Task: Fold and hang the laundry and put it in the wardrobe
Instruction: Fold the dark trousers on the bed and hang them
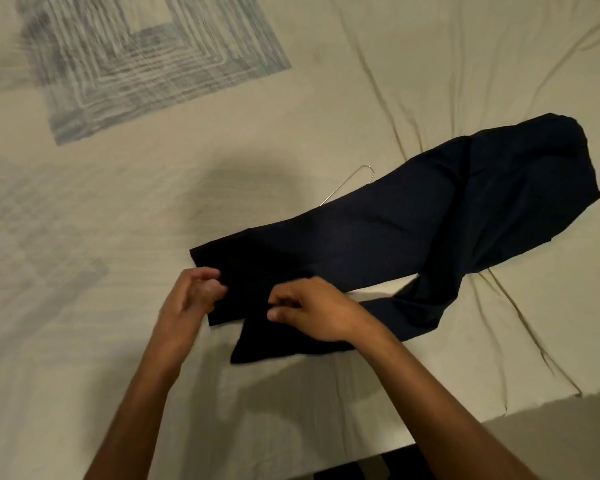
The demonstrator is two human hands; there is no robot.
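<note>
- At the near leg ends, the left hand (191, 296) curls its fingers round a hem edge; the right hand (309, 313) pinches the cloth beside it.
- Dark trousers (413, 230) lie crooked across the bed (118, 209), covering most of a wire hanger (349, 183).
- Folding looks barely begun; hanging and the wardrobe remain.

head cam | single view, worn on head | aimed forward and steeply down onto bed (222, 174) | close range, both forearms entering from bottom edge | bed's near edge seen at lower right | no second view
</note>
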